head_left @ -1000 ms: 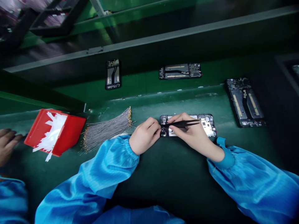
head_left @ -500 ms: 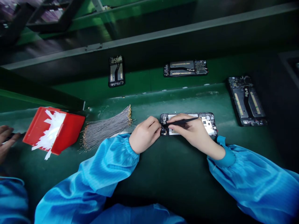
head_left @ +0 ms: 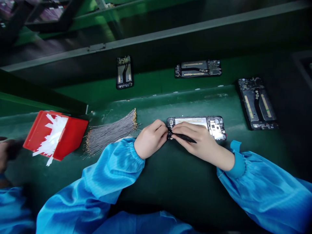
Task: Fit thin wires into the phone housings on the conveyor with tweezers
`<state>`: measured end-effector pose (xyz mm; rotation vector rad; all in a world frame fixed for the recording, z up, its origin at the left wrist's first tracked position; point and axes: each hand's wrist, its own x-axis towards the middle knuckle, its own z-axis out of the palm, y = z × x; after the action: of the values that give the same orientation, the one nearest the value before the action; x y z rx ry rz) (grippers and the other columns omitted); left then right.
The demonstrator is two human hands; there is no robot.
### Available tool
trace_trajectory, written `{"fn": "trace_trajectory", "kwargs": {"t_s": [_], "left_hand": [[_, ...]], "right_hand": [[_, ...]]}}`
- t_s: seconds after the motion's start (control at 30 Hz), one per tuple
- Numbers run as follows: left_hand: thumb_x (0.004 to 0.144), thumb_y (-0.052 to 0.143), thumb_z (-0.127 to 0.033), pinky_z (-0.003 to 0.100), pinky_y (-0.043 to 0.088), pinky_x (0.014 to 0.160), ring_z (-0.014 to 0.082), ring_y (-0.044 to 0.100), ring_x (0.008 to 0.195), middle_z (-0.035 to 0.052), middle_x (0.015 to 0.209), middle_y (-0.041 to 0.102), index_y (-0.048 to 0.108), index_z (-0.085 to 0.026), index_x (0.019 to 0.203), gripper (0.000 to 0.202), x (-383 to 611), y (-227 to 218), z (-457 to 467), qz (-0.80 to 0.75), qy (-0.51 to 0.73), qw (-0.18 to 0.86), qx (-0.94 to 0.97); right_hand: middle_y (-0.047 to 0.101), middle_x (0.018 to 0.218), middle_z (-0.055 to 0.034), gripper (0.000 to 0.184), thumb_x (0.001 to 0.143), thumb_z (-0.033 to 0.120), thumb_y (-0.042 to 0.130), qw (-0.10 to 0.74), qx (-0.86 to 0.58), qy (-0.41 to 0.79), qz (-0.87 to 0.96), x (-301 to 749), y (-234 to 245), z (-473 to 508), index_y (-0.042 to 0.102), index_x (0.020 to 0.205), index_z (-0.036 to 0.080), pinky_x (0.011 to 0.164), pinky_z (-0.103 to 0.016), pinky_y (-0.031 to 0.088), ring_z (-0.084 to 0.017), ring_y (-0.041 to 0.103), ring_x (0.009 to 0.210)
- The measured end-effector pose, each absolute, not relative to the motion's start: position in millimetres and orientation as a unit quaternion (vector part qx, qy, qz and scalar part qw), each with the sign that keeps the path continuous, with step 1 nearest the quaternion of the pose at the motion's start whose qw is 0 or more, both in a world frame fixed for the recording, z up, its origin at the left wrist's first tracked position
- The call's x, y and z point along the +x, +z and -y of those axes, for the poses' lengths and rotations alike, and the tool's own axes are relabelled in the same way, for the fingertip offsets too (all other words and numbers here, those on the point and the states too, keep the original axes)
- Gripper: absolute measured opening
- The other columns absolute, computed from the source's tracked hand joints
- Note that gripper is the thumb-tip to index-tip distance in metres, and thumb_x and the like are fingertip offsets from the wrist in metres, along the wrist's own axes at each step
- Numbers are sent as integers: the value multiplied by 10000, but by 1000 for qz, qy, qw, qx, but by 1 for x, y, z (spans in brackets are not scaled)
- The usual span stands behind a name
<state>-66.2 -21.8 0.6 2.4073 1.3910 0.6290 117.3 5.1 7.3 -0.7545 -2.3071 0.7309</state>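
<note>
An opened phone with its circuit boards bared lies lengthwise on the green bench between my hands. My left hand is closed at the phone's left end, fingertips pinched together at its edge; what they pinch is hidden. Held low over the same end, my right hand grips slim black tweezers, their tips down among the small parts there. Beside my left forearm lies a thick bundle of thin grey cables with gold-coloured ends.
A red bin with white paper strips stands at the left. Other opened phones lie around: one upright phone, one sideways, one at right. A co-worker's blurred hand shows at the left edge.
My right hand has turned the tweezers, so their rear end now points lower, toward me. My left hand stays at the phone's end. The co-worker's hand has shifted.
</note>
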Motion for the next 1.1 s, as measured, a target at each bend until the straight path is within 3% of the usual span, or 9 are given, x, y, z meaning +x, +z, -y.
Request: {"fn": "trace_trajectory", "kwargs": {"t_s": [0.17,0.37,0.5,0.6,0.7,0.87,1.1], "left_hand": [[833,428,-160,224,478,645,116,528,704,43,821,530,536,-139,779,123,-66,1,22,-495,200,163,830],[835,432,-190,237,474,665,121,537,730,37,886,543,569,-160,859,143,-77,14,19,-499,110,182,840],[844,391,-148,257,448,717,144,515,820,42,904,541,587,-189,917,213,-83,19,17,-410,65,156,896],[870,383,-178,272,410,660,151,491,755,41,841,545,575,-175,836,195,-76,18,21,-376,59,59,923],[873,391,-152,275,360,619,145,471,710,19,791,544,551,-186,806,176,-64,18,27,-344,57,-16,937],[858,401,-103,287,336,631,145,457,688,13,742,525,526,-169,767,168,-55,17,33,-316,40,-53,946],[837,414,-162,300,348,634,162,468,714,29,752,525,519,-156,765,128,-45,10,32,-344,61,8,937]], "right_hand": [[636,875,-82,130,837,146,448,284,-282,253,881,112,6,-3,578,839,161,720,-318,491,-173,592,821],[626,884,-30,103,808,204,528,362,-351,352,788,133,6,-4,561,902,228,767,-330,484,-164,588,847],[566,819,-61,33,802,212,512,424,-520,198,715,180,6,-7,519,806,244,731,-377,441,-214,554,792],[536,726,-60,32,801,240,502,378,-587,107,708,209,0,-6,497,769,237,643,-358,399,-216,523,684],[550,726,-42,26,803,253,499,343,-573,145,730,216,-7,-2,501,788,232,634,-342,398,-206,533,683],[577,786,-28,18,801,229,531,345,-511,251,747,195,-7,8,519,809,219,665,-324,425,-174,554,725],[613,916,-38,119,766,178,584,365,-428,360,744,182,1,17,585,872,232,773,-349,466,-177,585,855]]}}
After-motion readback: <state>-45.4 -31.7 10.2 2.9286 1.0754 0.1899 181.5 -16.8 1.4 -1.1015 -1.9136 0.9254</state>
